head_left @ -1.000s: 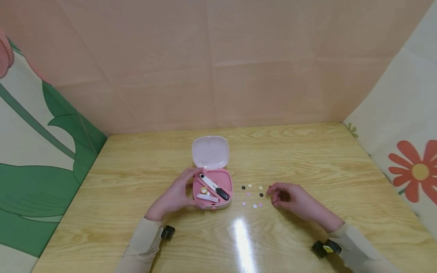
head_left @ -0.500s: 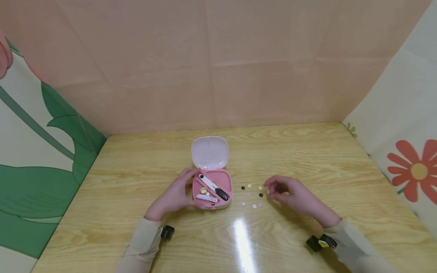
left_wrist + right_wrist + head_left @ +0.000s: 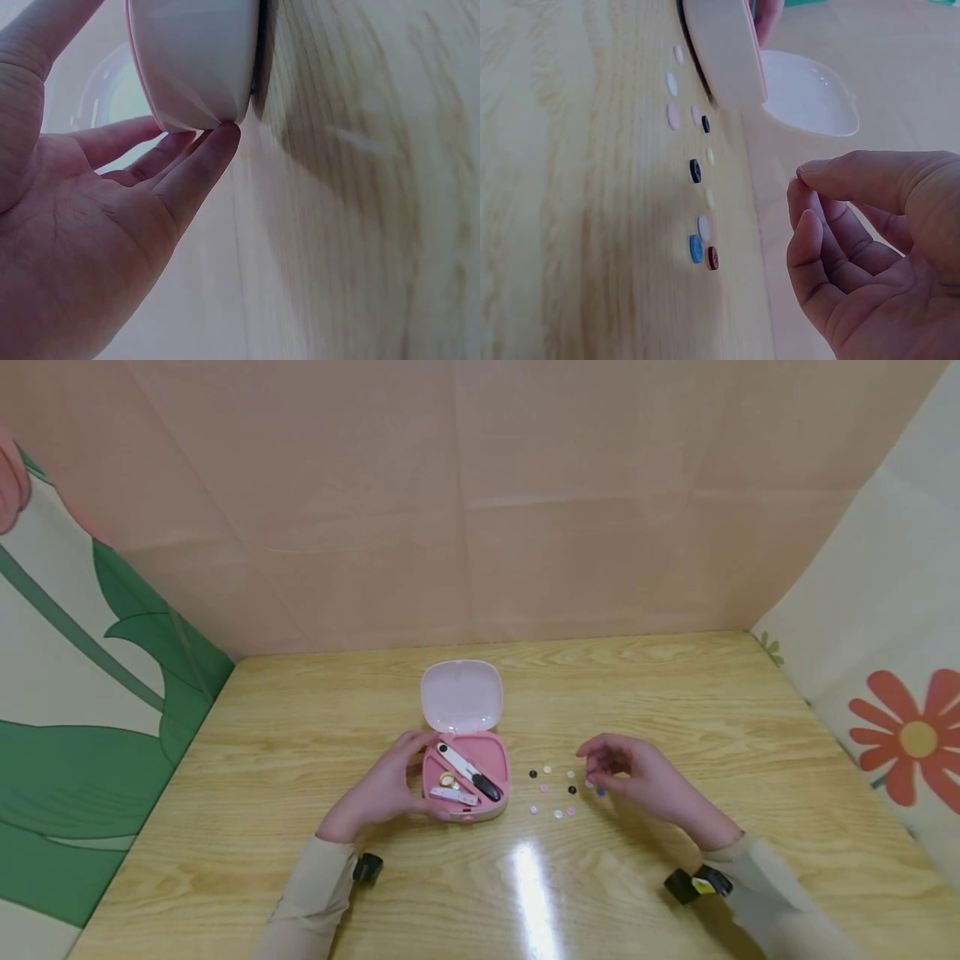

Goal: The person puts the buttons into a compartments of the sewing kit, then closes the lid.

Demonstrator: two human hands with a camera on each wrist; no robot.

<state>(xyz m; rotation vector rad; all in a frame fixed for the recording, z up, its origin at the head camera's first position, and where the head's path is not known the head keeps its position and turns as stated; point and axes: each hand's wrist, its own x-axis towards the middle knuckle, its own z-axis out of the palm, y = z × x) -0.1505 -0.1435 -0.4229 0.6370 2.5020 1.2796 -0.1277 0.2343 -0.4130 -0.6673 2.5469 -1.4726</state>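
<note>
My left hand (image 3: 384, 793) holds a small pink hinged case (image 3: 491, 747), thumb along its front and fingers at its back left. The left wrist view shows fingertips against the pale side wall (image 3: 195, 60) of the case. Its whitish lid (image 3: 462, 696) stands open at the back. Inside lie a white tool with a black end (image 3: 487, 787), a gold ring-shaped piece (image 3: 447, 778) and a whitish printed strip (image 3: 454, 796). My right hand (image 3: 885, 240) hovers above the buttons, fingers loosely bent, thumb tip meeting the index finger, no object visible between them.
Several small buttons lie right of the case, among them a black button (image 3: 695, 171), a blue button (image 3: 696, 249), a dark red button (image 3: 713, 258) and a white button (image 3: 671, 84). Behind the wooden table (image 3: 337, 693) hangs a pinkish cloth (image 3: 360, 510).
My right hand has risen and shifted slightly left and away from me, uncovering a pale button and the blue button. The left hand and case stay put.
</note>
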